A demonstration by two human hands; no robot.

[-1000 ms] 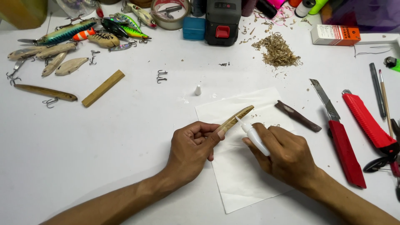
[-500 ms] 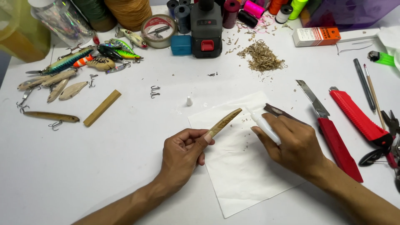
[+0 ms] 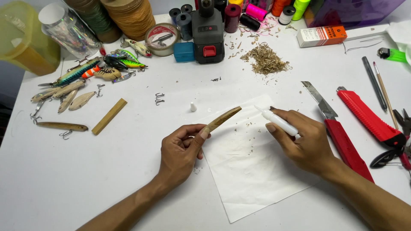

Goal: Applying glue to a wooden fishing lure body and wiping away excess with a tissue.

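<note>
Left hand (image 3: 182, 152), fingers pinched on the lower end of a slender carved wooden lure blank (image 3: 222, 119), tilted up to the right over a white paper sheet (image 3: 252, 171) flecked with shavings. Right hand (image 3: 302, 139), closed around a small white tube (image 3: 278, 122), nozzle aimed at the blank but apart from it. Right: red-handled utility knife (image 3: 342, 141), blade extended. Left: flat wooden strip (image 3: 110, 116) and painted lures (image 3: 77, 72). Farther: heap of wood shavings (image 3: 265, 62), dark cordless tool (image 3: 207, 32), orange-and-white oblong box (image 3: 321, 36), thread spools (image 3: 231, 17). Smooth white desk (image 3: 64, 184).
</note>
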